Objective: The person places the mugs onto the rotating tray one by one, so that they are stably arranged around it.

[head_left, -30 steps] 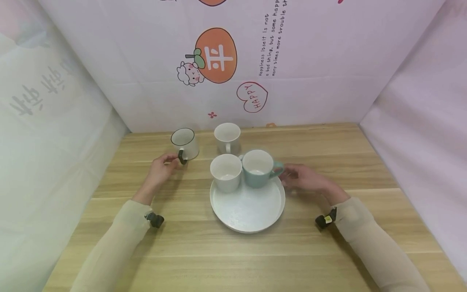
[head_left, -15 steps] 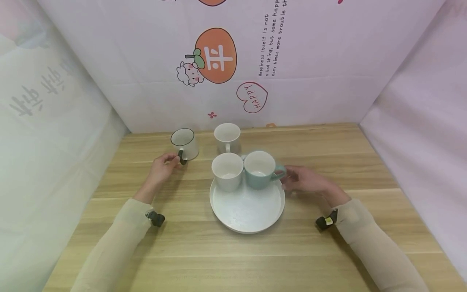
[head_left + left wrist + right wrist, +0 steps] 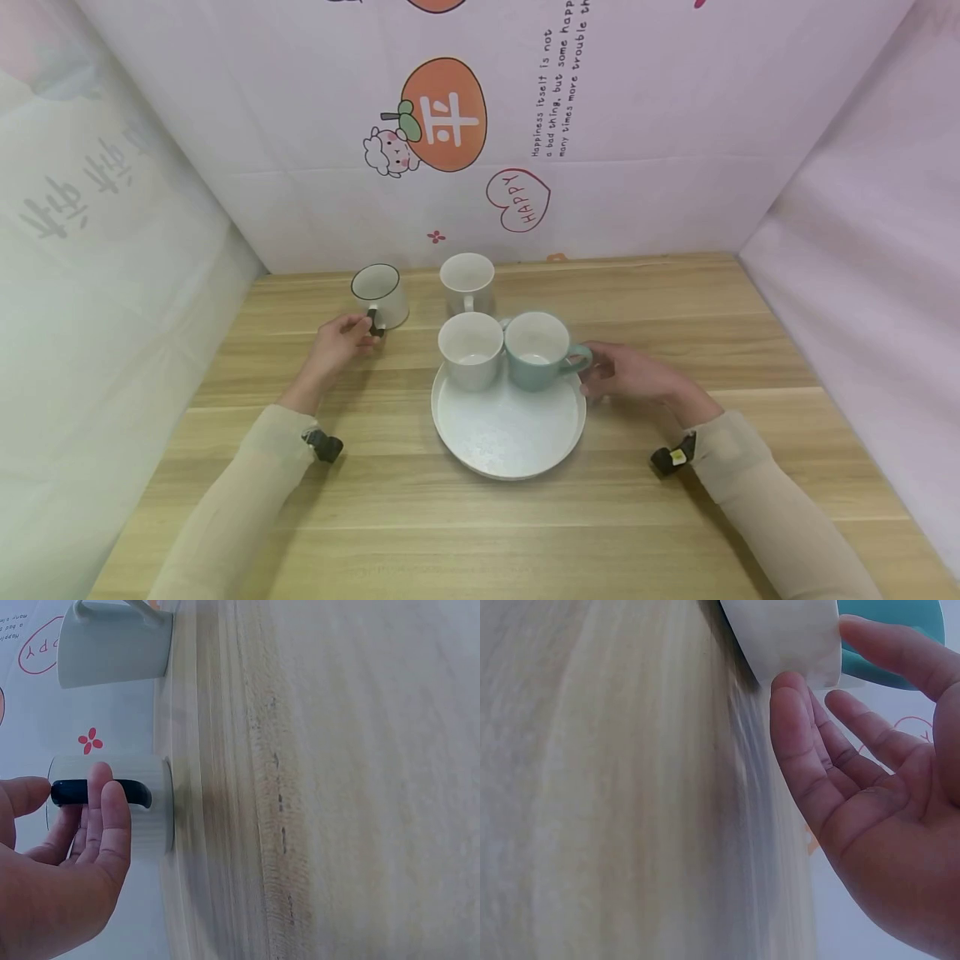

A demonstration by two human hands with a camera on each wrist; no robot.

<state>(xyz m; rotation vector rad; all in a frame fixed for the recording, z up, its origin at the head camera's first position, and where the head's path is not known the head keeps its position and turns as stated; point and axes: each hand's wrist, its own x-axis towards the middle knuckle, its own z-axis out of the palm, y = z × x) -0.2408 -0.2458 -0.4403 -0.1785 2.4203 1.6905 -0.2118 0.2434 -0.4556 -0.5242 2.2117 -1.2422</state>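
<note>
In the head view, my left hand pinches the black handle of a white mug with a dark rim, standing at the back left. The left wrist view shows the thumb at one end of that handle and fingertips across it. A white mug and a teal mug stand upright side by side on a round white tray. My right hand is at the tray's right side; in the right wrist view its thumb touches the rim, fingers loosely bent, close to the teal handle.
Another white mug stands behind the tray, handle toward me. A wooden table carries everything. Printed white cloth hangs close behind the mugs and along both sides.
The white and teal mugs on the tray have shifted right in a slight clockwise turn. My right hand has come slightly nearer me. The left hand barely moves, still at the handle.
</note>
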